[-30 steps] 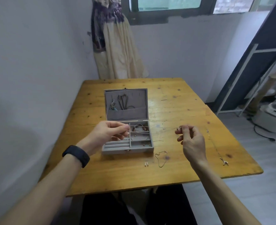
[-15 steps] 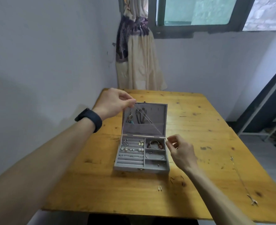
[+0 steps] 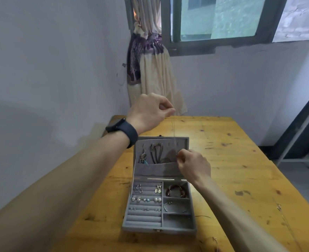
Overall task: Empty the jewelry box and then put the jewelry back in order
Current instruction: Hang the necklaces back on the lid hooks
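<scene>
A grey jewelry box [image 3: 142, 227] lies open on the wooden table [image 3: 241, 160], its lid upright. My left hand [image 3: 150, 111] is raised above the lid and pinches the top of a thin silver chain [image 3: 174, 135]. The chain hangs down to my right hand [image 3: 193, 165], which pinches its lower end in front of the lid's pocket. Dark cords [image 3: 156, 151] and an earring with a turquoise drop [image 3: 143, 158] hang inside the lid. Earrings [image 3: 146, 199] sit in the ring rolls. A red bracelet [image 3: 176, 190] and a silver bangle [image 3: 173, 206] fill two right compartments.
Another thin chain [image 3: 284, 217] lies on the table at the right. A tied curtain [image 3: 150, 70] hangs at the wall behind the table, under a window [image 3: 219, 19]. A white metal frame [image 3: 299, 135] stands at the far right.
My left hand has risen above the lid, pulling the chain upright. My right hand has moved from beside the tray up to the lid's pocket. The camera has tilted closer to the box.
</scene>
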### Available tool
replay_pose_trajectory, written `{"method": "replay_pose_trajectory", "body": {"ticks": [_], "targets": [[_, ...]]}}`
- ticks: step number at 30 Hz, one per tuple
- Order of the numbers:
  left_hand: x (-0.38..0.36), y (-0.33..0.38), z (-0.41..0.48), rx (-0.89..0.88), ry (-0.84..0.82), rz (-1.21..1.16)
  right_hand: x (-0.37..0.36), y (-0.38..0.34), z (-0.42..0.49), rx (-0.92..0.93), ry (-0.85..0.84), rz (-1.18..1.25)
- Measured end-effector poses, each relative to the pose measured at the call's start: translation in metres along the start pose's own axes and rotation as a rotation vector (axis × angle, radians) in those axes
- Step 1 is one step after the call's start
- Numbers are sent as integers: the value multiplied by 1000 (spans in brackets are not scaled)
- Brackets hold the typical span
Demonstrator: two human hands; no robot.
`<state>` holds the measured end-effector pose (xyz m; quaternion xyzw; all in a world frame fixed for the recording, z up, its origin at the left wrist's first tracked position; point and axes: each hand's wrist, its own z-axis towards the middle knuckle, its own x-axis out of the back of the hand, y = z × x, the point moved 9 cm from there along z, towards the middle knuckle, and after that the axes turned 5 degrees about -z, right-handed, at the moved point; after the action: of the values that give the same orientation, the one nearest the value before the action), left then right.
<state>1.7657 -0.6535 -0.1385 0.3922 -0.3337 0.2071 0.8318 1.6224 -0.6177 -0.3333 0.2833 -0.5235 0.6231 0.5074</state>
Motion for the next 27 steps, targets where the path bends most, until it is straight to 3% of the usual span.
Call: {"method": "replay_pose_trajectory", "body": {"ticks": [6,15,23,27], "targets": [[-31,-15,2,38,-62,-15,-13,-8,2,107,-104,-171],[-44,-18,3,42,-86,48,-21,-9,-5,211,-177,-137],[-38,-16,3,38,-91,91,-29,-5,-7,197,-273,-138],[-50,-25,-3,101,-226,114,-24,-8,-4,209,-246,-106]]}}
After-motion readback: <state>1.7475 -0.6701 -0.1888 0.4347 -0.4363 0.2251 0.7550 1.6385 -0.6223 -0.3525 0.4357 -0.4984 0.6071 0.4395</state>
